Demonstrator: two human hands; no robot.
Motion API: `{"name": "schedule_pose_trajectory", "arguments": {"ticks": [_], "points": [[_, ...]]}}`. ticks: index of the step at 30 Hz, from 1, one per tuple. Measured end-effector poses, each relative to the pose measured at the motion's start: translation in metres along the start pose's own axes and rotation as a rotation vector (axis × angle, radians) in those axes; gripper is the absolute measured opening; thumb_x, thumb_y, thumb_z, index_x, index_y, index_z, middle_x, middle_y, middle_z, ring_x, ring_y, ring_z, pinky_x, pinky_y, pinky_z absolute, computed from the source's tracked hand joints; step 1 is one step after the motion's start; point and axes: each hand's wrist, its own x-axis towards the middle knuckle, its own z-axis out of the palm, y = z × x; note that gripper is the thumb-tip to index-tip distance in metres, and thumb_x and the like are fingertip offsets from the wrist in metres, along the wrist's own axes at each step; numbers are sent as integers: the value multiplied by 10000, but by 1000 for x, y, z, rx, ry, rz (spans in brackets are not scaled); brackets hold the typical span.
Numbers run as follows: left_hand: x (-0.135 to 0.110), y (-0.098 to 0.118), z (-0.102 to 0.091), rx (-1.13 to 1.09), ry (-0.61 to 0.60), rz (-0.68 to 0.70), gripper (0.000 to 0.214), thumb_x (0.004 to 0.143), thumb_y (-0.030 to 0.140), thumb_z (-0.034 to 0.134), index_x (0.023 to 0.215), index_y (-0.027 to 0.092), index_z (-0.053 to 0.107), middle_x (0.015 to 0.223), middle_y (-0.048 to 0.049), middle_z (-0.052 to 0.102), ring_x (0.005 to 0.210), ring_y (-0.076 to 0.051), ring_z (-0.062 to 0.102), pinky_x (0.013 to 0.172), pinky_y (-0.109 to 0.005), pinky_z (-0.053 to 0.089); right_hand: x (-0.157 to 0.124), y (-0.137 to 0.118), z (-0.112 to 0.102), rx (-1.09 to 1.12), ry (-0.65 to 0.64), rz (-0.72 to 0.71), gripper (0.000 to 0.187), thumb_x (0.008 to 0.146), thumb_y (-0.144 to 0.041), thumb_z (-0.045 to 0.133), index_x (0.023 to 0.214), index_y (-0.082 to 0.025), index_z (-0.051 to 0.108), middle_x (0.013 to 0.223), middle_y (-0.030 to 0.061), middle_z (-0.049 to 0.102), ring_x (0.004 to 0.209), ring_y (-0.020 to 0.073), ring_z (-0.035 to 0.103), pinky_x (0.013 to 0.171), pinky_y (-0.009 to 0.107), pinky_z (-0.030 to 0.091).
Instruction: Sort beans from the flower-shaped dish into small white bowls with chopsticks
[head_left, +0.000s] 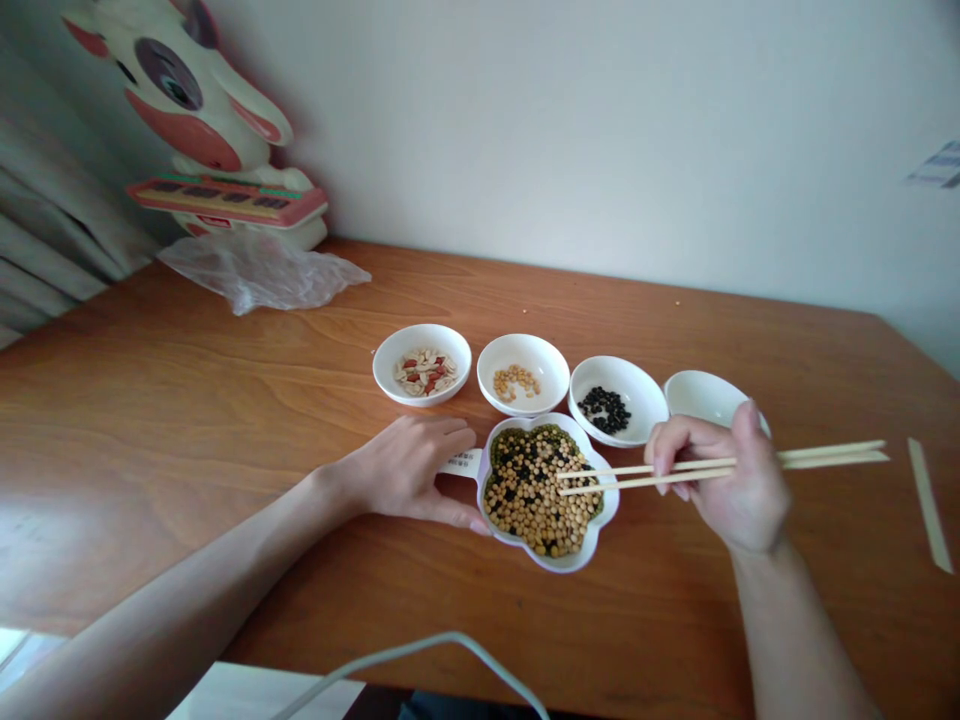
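Note:
A flower-shaped white bowl full of mixed yellow, black and green beans stands near the table's front. My left hand rests against its left side, fingers curled round the rim and over a small label. My right hand grips a pair of wooden chopsticks, whose tips reach over the beans. Behind it stand several small white dishes: one with peanuts, one with yellow beans, one with black beans, and one partly hidden by my right hand.
The wooden table runs back to a white wall. A crumpled clear plastic bag and a cartoon figure stand at the back left. A paper chopstick sleeve lies at the right. A grey cable arcs at the front edge.

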Motion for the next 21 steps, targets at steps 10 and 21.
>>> {"name": "schedule_pose_trajectory", "arguments": {"ticks": [10, 21], "points": [[0, -2, 2, -19, 33, 23, 661, 849, 836, 751, 896, 187, 634, 850, -36, 693, 712, -199, 645, 635, -328, 452, -4, 14, 30, -76, -71, -18, 896, 1045, -825, 209, 652, -210, 730, 590, 57, 642, 489, 153, 518, 449, 309, 365], [0, 0, 1, -8, 29, 18, 657, 865, 834, 735, 874, 186, 626, 833, -34, 681, 704, -197, 629, 636, -323, 430, -2, 14, 33, -95, -31, -32, 925, 1007, -878, 196, 619, -212, 707, 544, 51, 613, 453, 147, 502, 417, 295, 362]]}}
